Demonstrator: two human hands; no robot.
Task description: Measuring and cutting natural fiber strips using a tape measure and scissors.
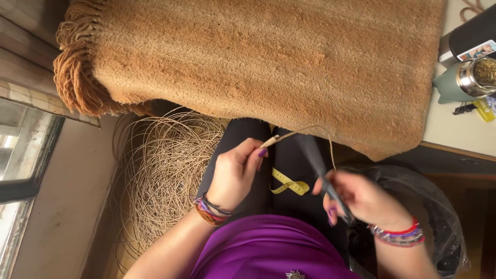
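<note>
My left hand [235, 173] pinches the end of a thin tan reed strand [289, 134] between thumb and fingertips, just above my lap. My right hand [361, 199] grips dark scissors [318, 165], whose blades point up toward the strand. The strand arcs from my left fingers over to the right hand. A yellow measuring tape [289, 184] lies folded on my dark trousers between the two hands.
A thick tan woven rug with a fringed edge [258, 57] covers the table ahead. A loose coil of reed [165, 170] sits on the floor at left. A black plastic bag [434, 206] is at right. A metal flask [473, 77] stands on the table's right.
</note>
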